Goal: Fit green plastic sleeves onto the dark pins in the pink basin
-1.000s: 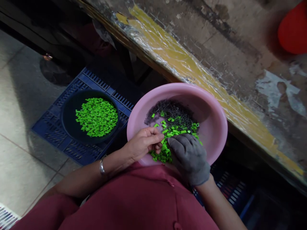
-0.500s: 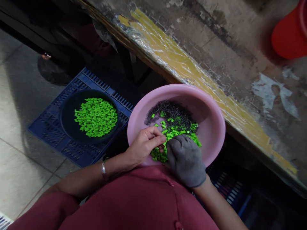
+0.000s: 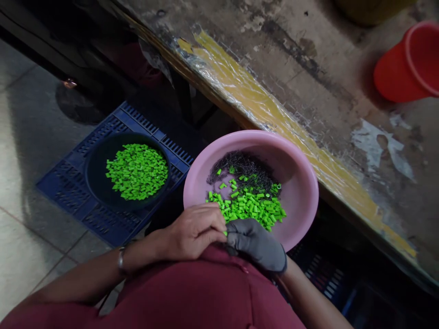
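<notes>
My bare left hand [image 3: 195, 230], a silvery bracelet at its wrist, is closed in a pinch. A bit of a small green plastic piece [image 3: 225, 233] shows at its fingertips. Against it, my right hand [image 3: 257, 242] in a grey glove has its fingers curled closed; what they hold is hidden. Both are at the near rim of a pink basin [image 3: 302, 183], close to my maroon shirt. Short green tube-like pieces [image 3: 255, 208] lie heaped in the basin, nearest my hands. Behind them is a pile of thin dark wiry pieces [image 3: 240, 164], with some green ones scattered on it.
On the left, a dark round bowl [image 3: 98, 183] with many green pieces sits on a blue slatted plastic crate [image 3: 65, 183]. A worn workbench [image 3: 308, 82] with a yellow, film-covered edge runs along the basin's far side. A red bucket [image 3: 394, 73] stands on it.
Both hands have drawn back from above the green heap to the basin's near rim, uncovering more green pieces. The right hand has turned, and the camera view has shifted slightly.
</notes>
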### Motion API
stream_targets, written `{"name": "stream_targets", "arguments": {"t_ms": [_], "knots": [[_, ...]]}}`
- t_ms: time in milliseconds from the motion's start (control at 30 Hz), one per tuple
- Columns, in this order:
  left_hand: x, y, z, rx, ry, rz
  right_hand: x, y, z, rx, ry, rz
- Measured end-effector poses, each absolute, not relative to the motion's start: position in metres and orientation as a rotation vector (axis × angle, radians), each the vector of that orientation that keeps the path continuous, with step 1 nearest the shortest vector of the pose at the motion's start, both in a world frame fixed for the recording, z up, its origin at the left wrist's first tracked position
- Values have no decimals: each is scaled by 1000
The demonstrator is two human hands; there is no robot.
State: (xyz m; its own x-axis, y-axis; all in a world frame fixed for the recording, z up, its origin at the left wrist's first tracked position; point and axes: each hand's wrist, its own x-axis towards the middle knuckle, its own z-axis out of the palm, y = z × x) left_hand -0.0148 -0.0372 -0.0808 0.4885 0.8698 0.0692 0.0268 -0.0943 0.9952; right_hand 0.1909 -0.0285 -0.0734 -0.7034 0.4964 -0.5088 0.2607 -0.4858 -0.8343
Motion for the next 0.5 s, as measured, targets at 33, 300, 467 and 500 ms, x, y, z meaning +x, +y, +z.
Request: {"name": "stream_targets", "arguments": {"t_ms": [33, 300, 467, 500], "knots": [[-28, -39, -82, 1530, 892, 883, 190, -24, -77, -1187, -1649, 2246], [-132, -42, -80, 2056, 2100, 650, 178, 21, -103, -1604, -3010, 702], [-70, -30, -63, 2227, 1659, 726, 151, 26, -116, -1557, -3183, 565], [-53, -26, -63, 2243, 1540, 688, 146, 25, -120, -1564, -3185, 551]]}}
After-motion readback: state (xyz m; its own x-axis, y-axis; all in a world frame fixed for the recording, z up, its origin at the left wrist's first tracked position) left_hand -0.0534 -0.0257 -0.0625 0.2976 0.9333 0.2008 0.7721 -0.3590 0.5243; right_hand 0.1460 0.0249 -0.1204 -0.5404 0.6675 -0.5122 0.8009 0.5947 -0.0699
